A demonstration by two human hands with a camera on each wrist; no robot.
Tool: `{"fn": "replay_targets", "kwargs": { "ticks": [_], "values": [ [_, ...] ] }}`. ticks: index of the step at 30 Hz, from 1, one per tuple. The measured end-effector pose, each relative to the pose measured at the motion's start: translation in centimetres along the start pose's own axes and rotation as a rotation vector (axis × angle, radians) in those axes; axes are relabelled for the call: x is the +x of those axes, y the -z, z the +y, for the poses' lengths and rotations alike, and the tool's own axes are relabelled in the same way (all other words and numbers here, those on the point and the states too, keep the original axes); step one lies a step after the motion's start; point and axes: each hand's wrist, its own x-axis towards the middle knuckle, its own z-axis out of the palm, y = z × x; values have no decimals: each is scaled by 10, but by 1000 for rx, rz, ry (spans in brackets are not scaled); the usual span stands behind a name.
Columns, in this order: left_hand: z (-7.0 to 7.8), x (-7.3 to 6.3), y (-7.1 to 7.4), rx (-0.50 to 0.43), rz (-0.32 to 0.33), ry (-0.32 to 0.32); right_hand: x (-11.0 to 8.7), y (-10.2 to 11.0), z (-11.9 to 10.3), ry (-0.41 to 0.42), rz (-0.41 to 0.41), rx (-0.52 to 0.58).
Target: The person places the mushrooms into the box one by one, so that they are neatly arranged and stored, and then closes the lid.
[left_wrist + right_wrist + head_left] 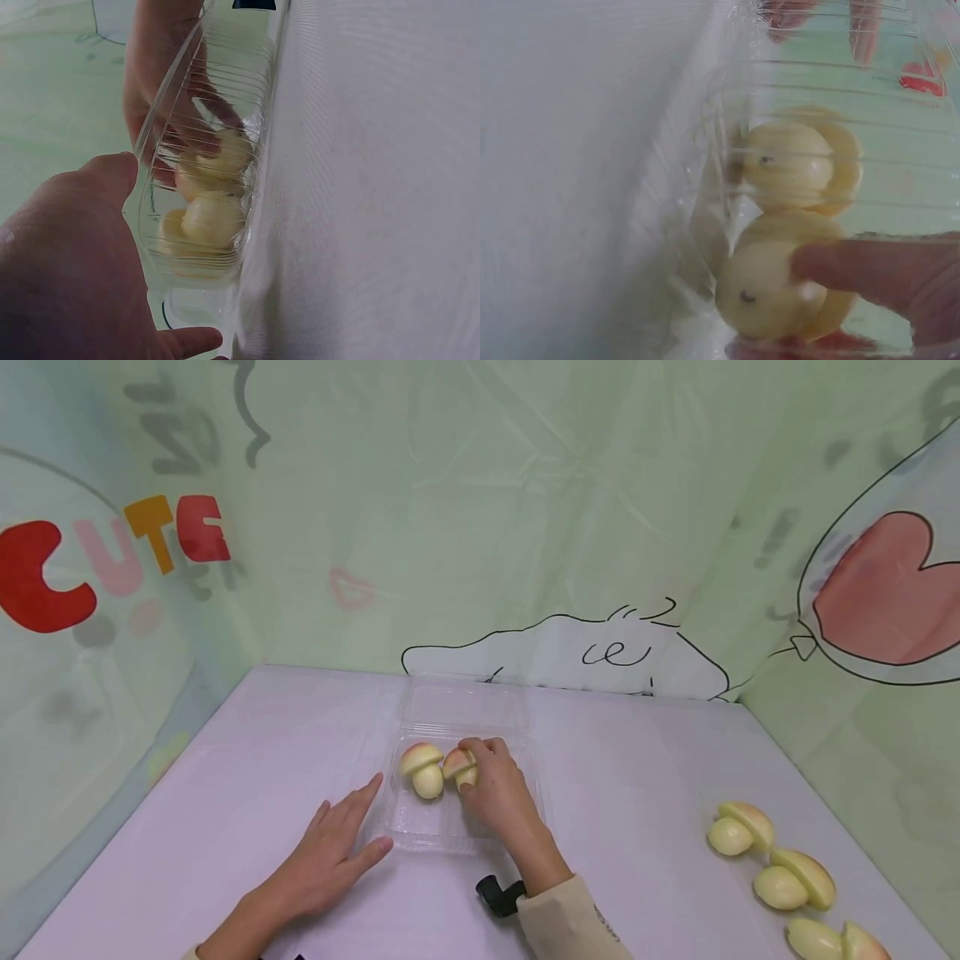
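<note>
A clear plastic clamshell box [420, 827] stands on the table with its lid [465, 703] folded back. Inside, a pale yellow mushroom-shaped piece with a reddish cap [427, 781] lies at the left. Beside it is a second mushroom-shaped piece [459, 768], which my right hand [498, 789] pinches between thumb and fingers. Through the box wall in the right wrist view, the thumb [840, 266] presses against this piece. My left hand [326, 856] is by the box's left side with fingers extended, holding nothing. In the left wrist view both pieces [214, 219] show through the ribbed wall.
Three more mushroom-shaped pieces [795, 881] lie in a row at the table's right edge. A black object [498, 895] is at my right wrist. Printed curtains [480, 527] hang around the back and sides of the pale table [637, 793].
</note>
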Motion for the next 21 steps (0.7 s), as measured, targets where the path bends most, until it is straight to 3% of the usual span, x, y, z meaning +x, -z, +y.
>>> {"fn": "replay_targets", "kwargs": {
  "ticks": [21],
  "values": [
    [2, -1, 2, 2, -3, 3, -1, 7, -3, -6, -2, -15]
  ]
}}
